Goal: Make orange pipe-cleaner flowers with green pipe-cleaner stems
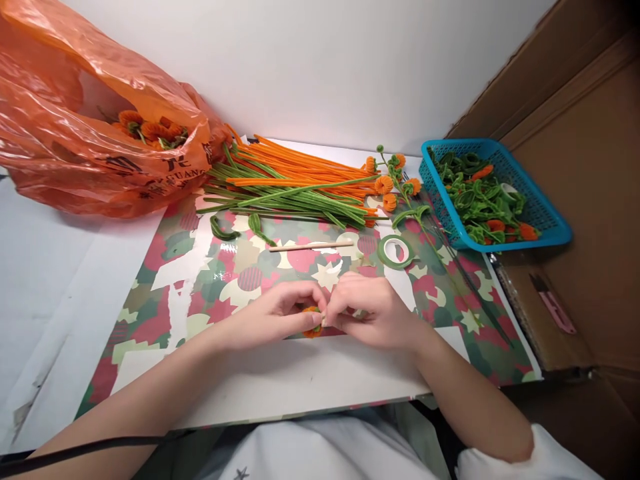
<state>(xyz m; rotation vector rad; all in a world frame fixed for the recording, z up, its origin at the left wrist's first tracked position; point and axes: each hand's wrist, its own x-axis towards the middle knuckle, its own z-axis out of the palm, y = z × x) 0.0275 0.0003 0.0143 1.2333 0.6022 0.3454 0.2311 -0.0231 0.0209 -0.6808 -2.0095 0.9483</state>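
Observation:
Both my hands meet near the front of the patterned table cover. My left hand point(285, 312) is closed on a small orange pipe-cleaner pumpkin point(313, 328) with a bit of green, pinched between thumb and fingers. My right hand point(370, 310) pinches at the pumpkin's right side, its fingertips touching those of the left; what lies between them is too small to make out. Just beyond the hands is a thin wooden stick point(311, 247). A roll of green tape point(396, 252) lies past my right hand. Two green pipe-cleaner leaves point(259, 229) rest left of the stick.
Orange pipe cleaners point(310, 163) and green pipe cleaners point(290, 200) lie piled at the back. An orange plastic bag point(150, 180) with small pumpkins stands at the left. To the right are a finished pumpkin sprig point(395, 177), a blue basket point(550, 230) of green pieces and a pink cutter point(554, 305).

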